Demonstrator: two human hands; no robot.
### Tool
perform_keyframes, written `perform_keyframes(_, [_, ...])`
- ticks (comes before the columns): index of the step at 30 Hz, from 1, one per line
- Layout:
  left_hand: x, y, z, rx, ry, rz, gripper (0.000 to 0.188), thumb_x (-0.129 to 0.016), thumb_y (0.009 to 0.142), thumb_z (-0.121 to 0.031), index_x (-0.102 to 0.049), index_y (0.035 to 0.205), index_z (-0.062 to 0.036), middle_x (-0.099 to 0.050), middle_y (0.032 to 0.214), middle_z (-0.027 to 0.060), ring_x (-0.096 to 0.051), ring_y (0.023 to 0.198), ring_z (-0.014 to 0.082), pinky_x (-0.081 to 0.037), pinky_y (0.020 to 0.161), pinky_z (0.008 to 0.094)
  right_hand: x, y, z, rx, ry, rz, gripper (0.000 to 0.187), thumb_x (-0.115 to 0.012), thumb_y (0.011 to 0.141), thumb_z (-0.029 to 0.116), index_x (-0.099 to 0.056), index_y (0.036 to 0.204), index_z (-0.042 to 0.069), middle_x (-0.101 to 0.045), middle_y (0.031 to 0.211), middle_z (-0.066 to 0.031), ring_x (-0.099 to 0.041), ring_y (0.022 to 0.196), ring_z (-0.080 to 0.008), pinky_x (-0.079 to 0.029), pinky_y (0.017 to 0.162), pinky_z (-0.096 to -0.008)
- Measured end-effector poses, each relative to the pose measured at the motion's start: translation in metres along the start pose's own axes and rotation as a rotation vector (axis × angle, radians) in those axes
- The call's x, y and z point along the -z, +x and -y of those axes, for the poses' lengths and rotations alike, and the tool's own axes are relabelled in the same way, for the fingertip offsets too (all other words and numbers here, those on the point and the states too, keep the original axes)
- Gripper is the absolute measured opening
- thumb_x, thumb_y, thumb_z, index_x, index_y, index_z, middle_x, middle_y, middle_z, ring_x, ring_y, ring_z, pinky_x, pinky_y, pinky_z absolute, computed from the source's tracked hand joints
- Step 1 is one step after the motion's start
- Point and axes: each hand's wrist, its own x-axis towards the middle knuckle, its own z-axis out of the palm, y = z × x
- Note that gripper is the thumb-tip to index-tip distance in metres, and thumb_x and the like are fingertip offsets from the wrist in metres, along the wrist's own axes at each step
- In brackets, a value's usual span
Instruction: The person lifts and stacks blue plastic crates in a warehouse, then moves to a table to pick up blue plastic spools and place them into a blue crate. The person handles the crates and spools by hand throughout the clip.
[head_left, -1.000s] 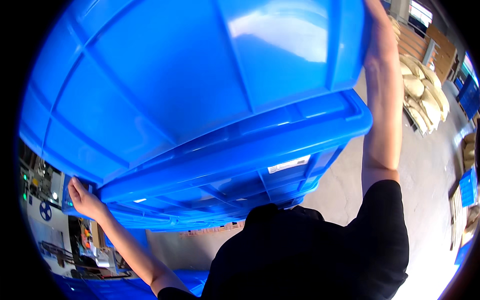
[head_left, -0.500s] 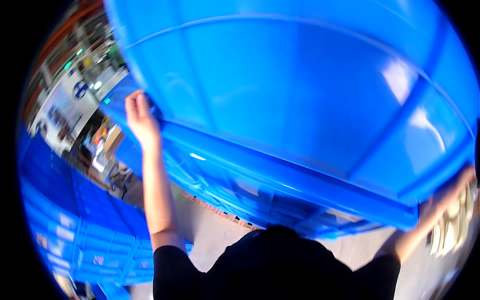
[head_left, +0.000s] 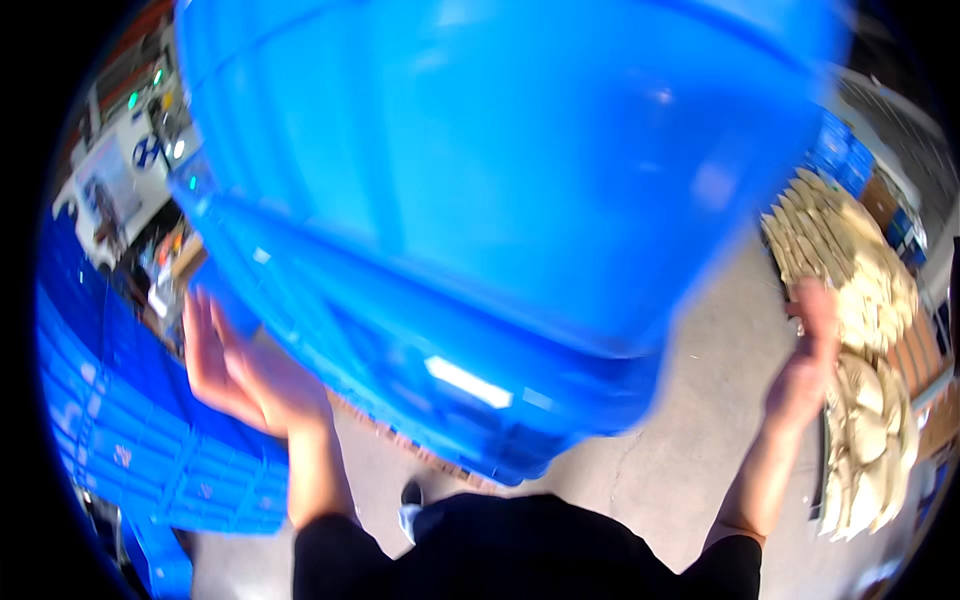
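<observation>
A large blue plastic bin, smeared by motion, fills the upper middle close in front of me. Under its lower edge, more blue crates stand in a stack on a brick-coloured base. My left hand is open below the bin's left side, fingers stretched upward and apart from it. Off to the right of the bin, my right hand is raised over the floor with fingers extended and nothing in it, somewhat blurred. Neither hand touches the bin.
Blue crates are stacked at the left. A white machine stands beyond them. On the right lies a long pile of beige sacks, with blue crates behind it. Concrete floor runs between.
Both hands have come off the bin's edges and dropped lower. The bin now sits further left in view, and more floor and sacks show on the right.
</observation>
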Motion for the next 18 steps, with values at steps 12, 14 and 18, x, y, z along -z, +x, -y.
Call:
perform_keyframes(12, [-0.124,-0.069,-0.165,-0.134,0.181,0.607,0.073,-0.039,0.092,-0.051,-0.024,0.14,0.0029,-0.023,0.145,0.0246,-0.019,0.137,0.036,-0.011,0.112,0.0479,0.014,-0.049,-0.169,-0.45,0.483,0.192,0.024,-0.06,0.085,0.01,-0.064,0.108,0.004,-0.059,0.1,-0.0076,-0.055,0.091,-0.016,-0.044,0.077,-0.0267])
perform_keyframes(14, [-0.116,-0.065,-0.168,-0.072,0.287,0.666,0.083,-0.037,0.09,-0.056,-0.018,0.14,0.0073,-0.019,0.147,0.0223,-0.017,0.138,0.0336,-0.009,0.112,0.0444,-0.016,-0.051,-0.191,-0.486,0.587,0.244,0.025,-0.06,0.085,0.011,-0.064,0.109,0.005,-0.059,0.098,-0.0074,-0.055,0.09,-0.0155,-0.044,0.076,-0.0263])
perform_keyframes(18, [-0.109,-0.072,-0.17,0.008,0.331,0.689,0.088,-0.036,0.088,-0.059,-0.01,0.143,0.0047,-0.012,0.15,0.0199,-0.015,0.138,0.0322,-0.011,0.111,0.0444,-0.077,-0.025,-0.231,-0.471,0.731,0.278,0.031,-0.061,0.086,0.012,-0.06,0.116,0.005,-0.058,0.102,-0.007,-0.055,0.091,-0.0146,-0.044,0.077,-0.0257])
